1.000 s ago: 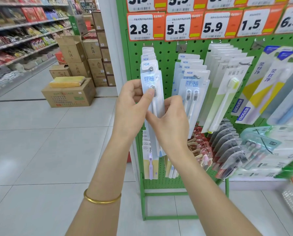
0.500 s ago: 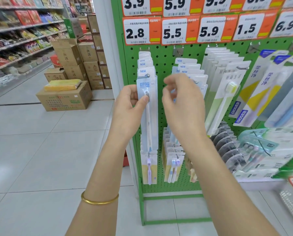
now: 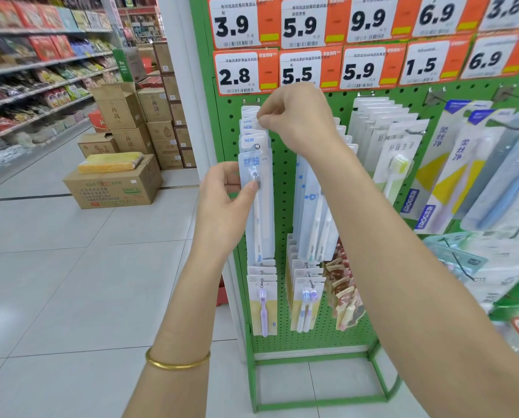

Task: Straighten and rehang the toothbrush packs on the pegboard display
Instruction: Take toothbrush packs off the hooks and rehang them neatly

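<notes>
Toothbrush pack [image 3: 259, 206] hangs upright at front of leftmost peg [image 3: 256, 146], long axis vertical. Your left hand [image 3: 225, 206] pinches its left edge, thumb on blister. Your right hand [image 3: 294, 119], higher and farther back, pinches tops of rear packs [image 3: 250, 123] near pegboard [image 3: 285, 176], so it is nearer them.

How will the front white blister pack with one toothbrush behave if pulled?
Likely light: the front white blister pack is thin card with one slim brush. Probably flexes a little, being long and narrow. Seemingly hung only from the metal peg, it may swing once the left hand lets go.
</notes>
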Available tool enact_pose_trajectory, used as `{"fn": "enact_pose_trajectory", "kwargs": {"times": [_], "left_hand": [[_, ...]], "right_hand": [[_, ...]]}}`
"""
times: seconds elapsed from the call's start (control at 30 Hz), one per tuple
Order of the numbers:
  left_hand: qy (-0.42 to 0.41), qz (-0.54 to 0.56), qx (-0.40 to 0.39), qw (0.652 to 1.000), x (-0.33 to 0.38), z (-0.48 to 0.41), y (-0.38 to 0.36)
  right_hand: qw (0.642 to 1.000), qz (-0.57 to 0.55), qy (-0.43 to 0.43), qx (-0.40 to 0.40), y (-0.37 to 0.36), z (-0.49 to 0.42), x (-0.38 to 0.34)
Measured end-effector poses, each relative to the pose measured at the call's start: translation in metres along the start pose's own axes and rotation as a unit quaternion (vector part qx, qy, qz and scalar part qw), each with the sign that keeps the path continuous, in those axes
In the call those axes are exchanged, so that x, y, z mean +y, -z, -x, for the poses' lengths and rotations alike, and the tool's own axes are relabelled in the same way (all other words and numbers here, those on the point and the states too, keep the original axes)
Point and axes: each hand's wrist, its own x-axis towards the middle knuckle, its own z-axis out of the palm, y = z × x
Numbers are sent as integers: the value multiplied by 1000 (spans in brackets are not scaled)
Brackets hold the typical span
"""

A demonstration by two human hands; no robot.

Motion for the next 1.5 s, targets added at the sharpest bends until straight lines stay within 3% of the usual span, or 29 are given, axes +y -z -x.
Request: {"fn": "enact_pose_trajectory", "kwargs": {"times": [0.37, 0.73, 1.0, 1.27, 1.37, 1.5], "left_hand": [[-12, -6, 99, 995, 5, 9, -1], [-78, -2, 130, 988, 12, 19, -15], [-85, 3, 100, 991, 10, 26, -23], [-76, 26, 68, 994, 11, 46, -41], [-46, 31, 16, 998, 11, 57, -53], [9, 60, -115, 992, 5, 76, -77]], "right_hand": [[999, -8, -39, -16, 3, 5, -5], [993, 32, -52, 98, 0, 26, 0], [982, -26, -34, 183, 7, 57, 8], [983, -114, -24, 140, 30, 101, 26], [981, -164, -24, 100, 43, 121, 44], [976, -205, -48, 50, 53, 145, 77]]}}
